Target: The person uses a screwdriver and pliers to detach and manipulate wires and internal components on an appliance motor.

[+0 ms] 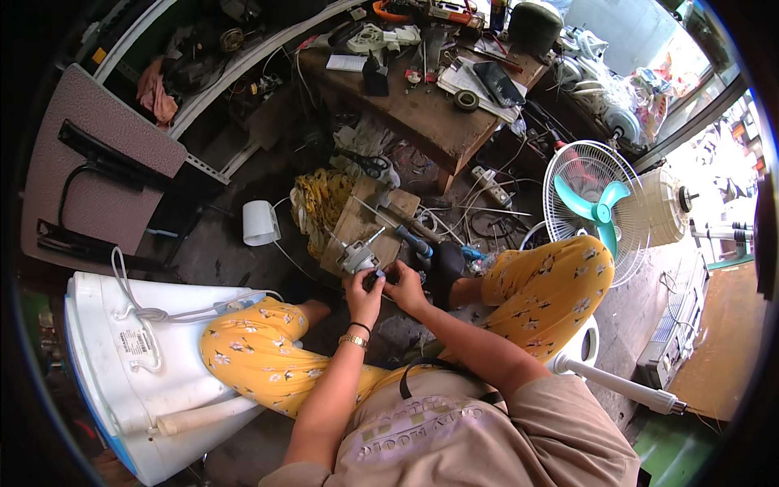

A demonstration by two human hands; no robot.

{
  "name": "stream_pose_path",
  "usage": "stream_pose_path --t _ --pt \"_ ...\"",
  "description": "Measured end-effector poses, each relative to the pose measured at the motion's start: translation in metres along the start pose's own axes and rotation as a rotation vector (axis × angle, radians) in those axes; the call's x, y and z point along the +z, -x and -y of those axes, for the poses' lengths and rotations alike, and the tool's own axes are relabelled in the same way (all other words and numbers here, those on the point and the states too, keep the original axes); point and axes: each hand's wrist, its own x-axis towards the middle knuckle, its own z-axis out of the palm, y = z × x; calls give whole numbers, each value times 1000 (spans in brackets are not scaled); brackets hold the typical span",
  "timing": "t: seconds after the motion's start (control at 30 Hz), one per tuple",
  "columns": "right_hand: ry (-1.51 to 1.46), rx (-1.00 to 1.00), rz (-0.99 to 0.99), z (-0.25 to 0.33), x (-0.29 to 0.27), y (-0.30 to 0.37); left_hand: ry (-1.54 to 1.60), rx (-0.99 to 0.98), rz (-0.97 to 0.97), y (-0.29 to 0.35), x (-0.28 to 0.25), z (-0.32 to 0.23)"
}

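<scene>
A small grey metal motor point(355, 256) with a thin shaft points away from me, low between my knees. My left hand point(363, 297) is closed around its near end. Beside it, my right hand point(404, 289) has its fingers pinched together at a small dark piece point(373, 280) by the motor; the fingers hide most of that piece, and what they grip is unclear. Just beyond the motor lies a wooden board point(402, 200) on the floor. A screwdriver with a blue handle point(416, 242) rests to the right of the motor.
A white washing-machine-like body point(174, 300) lies at my left. Yellow cord or cloth point(318, 203) is heaped by the board, with scissors point(373, 165) beyond. A caged fan with turquoise blades point(599, 213) stands right. The cluttered wooden table point(406, 109) is ahead; cables point(479, 215) cross the floor.
</scene>
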Motion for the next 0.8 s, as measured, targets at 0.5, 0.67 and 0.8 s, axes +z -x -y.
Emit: stream_pose_path --t 0.5,0.67,0.8 --pt "428 -424 33 54 -108 -143 141 -158 88 4 -7 -5" --pt "682 -529 -464 120 -208 -279 224 -208 112 4 -4 7" --pt "1154 -548 -392 140 -225 -335 359 -196 109 5 3 23"
